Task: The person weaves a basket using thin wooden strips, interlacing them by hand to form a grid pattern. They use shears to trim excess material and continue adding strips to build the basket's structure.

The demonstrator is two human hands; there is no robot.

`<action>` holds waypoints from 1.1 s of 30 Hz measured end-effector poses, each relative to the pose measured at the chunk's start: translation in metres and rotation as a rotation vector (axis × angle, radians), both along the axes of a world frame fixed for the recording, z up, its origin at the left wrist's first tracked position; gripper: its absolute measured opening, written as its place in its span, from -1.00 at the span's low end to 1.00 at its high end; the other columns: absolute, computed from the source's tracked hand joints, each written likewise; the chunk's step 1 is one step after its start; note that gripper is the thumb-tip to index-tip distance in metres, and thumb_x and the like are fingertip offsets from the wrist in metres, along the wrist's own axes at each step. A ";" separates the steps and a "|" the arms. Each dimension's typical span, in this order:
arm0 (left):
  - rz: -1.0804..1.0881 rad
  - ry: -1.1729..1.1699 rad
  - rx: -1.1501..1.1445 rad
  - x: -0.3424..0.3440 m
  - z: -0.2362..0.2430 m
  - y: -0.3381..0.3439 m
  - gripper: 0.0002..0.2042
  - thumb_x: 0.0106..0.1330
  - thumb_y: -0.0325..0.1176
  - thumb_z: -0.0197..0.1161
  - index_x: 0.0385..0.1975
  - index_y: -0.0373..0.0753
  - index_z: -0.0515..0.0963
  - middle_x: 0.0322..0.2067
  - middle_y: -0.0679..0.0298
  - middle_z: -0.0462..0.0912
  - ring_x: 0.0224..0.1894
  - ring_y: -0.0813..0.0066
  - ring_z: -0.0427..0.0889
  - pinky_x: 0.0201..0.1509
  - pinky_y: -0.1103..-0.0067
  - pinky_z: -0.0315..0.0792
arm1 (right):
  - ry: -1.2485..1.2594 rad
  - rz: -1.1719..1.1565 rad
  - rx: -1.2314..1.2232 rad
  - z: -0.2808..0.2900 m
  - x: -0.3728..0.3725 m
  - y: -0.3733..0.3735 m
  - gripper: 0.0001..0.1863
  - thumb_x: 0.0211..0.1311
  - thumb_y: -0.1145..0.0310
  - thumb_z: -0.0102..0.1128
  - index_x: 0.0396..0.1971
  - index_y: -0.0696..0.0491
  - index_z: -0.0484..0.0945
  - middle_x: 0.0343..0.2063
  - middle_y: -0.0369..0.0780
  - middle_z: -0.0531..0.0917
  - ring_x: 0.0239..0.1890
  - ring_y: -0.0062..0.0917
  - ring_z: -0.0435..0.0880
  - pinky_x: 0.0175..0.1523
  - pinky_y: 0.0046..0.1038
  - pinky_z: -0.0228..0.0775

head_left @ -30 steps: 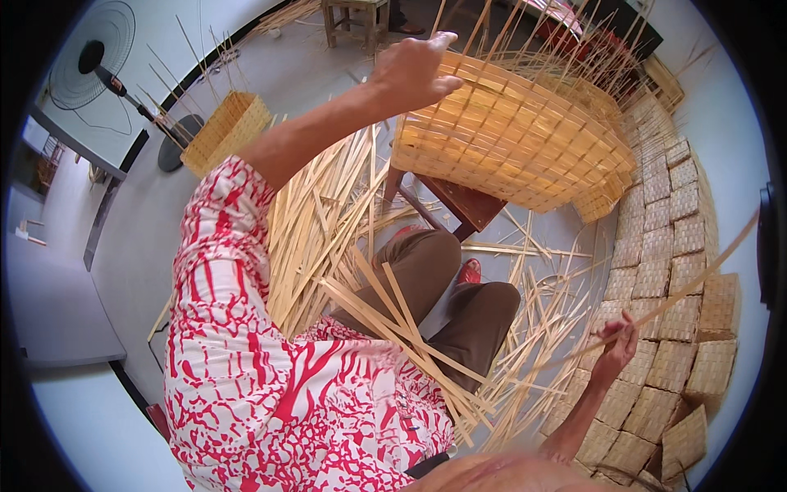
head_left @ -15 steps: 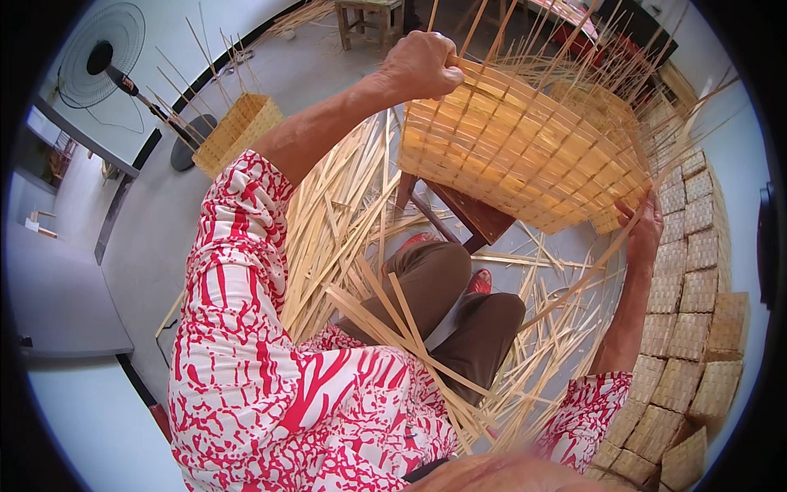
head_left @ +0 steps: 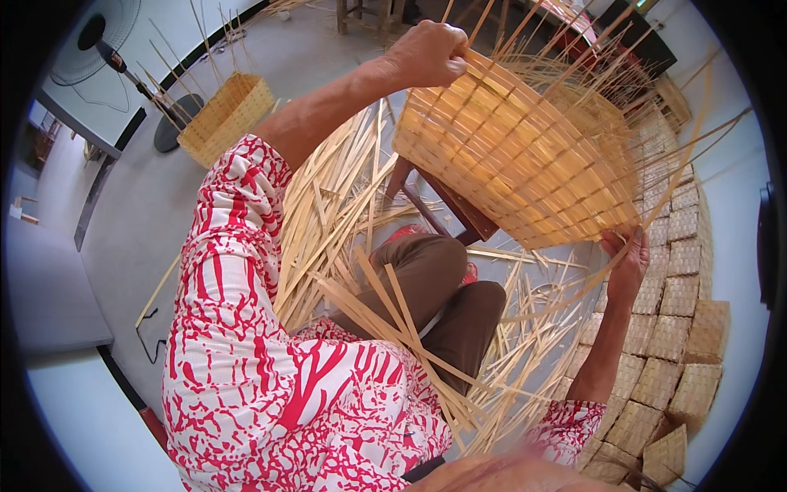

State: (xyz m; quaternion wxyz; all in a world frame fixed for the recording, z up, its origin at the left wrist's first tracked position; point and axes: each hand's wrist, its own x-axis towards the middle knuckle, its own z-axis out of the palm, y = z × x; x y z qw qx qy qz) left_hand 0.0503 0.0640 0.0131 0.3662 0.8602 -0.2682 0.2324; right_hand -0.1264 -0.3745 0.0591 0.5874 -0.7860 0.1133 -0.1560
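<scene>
A half-woven bamboo basket (head_left: 512, 160) hangs tilted in front of me, with loose upright strips standing up from its rim. My left hand (head_left: 428, 54) is closed over the rim at its upper left corner. At the lower right corner, my right hand (head_left: 627, 252) pinches a long thin bamboo strip (head_left: 578, 297) against the basket wall. One part of that strip curves down toward my knees. Its other part seems to rise past the hand among the loose ends. My right fingertips are partly hidden by the strip.
Cut bamboo strips (head_left: 332, 217) cover the floor and lie across my lap. A dark wooden stool (head_left: 459, 209) stands below the basket. Stacked woven baskets (head_left: 656, 381) line the right wall. Another unfinished basket (head_left: 225, 119) sits near a standing fan (head_left: 94, 37) at the left.
The basket's right end has dropped and shifted slightly left along with my right hand. My left hand stays on the rim, a little higher. The whole view has shifted somewhat.
</scene>
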 end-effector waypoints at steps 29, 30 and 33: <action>-0.630 0.325 -0.266 0.003 0.182 -0.051 -0.79 0.33 -0.25 0.36 -0.30 -0.29 0.73 -0.43 0.31 0.71 -0.31 0.62 0.67 -0.26 0.65 0.52 | -0.078 0.034 0.039 -0.028 0.007 -0.017 -0.70 0.56 0.10 -0.01 -0.16 0.01 0.56 -0.40 -0.34 0.69 -0.45 -0.66 0.74 -0.40 -0.64 0.59; -0.683 0.341 -0.321 0.000 0.187 -0.053 -0.81 0.33 -0.26 0.37 -0.28 -0.27 0.73 -0.40 0.30 0.71 -0.30 0.62 0.67 -0.25 0.66 0.52 | -0.088 0.031 0.040 -0.034 0.008 -0.022 -0.70 0.56 0.09 -0.02 -0.16 0.01 0.56 -0.41 -0.34 0.69 -0.46 -0.67 0.73 -0.41 -0.64 0.58; -0.572 0.223 0.114 0.008 0.172 -0.081 -0.19 0.28 0.11 0.33 0.41 -0.26 0.23 -0.04 0.00 0.69 -0.14 0.35 0.74 -0.05 0.48 0.63 | -0.086 -0.002 0.008 -0.027 0.002 -0.023 -0.70 0.56 0.10 -0.02 -0.16 0.00 0.56 -0.42 -0.35 0.68 -0.48 -0.68 0.72 -0.42 -0.65 0.57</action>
